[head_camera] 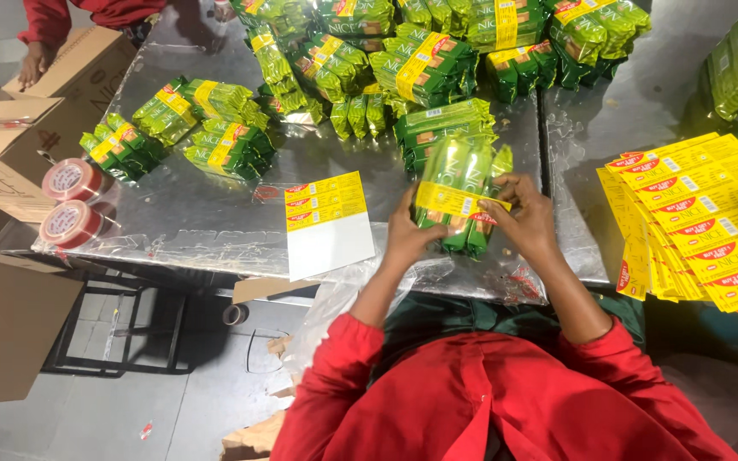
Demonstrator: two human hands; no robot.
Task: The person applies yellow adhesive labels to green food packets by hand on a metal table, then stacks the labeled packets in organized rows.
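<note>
Green snack packs and yellow labels across a foil-covered table

A bundle of green packs banded by a yellow label sits at centre; banded bundles lie left, a heap of packs behind, a label sheet in front, yellow-red label stacks right, brown cartons far left.

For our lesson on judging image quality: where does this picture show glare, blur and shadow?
Head view: glare on the shiny table cover and the green packets; the bundle between the left hand and right hand is blurred; the floor below lies in shadow.
</note>
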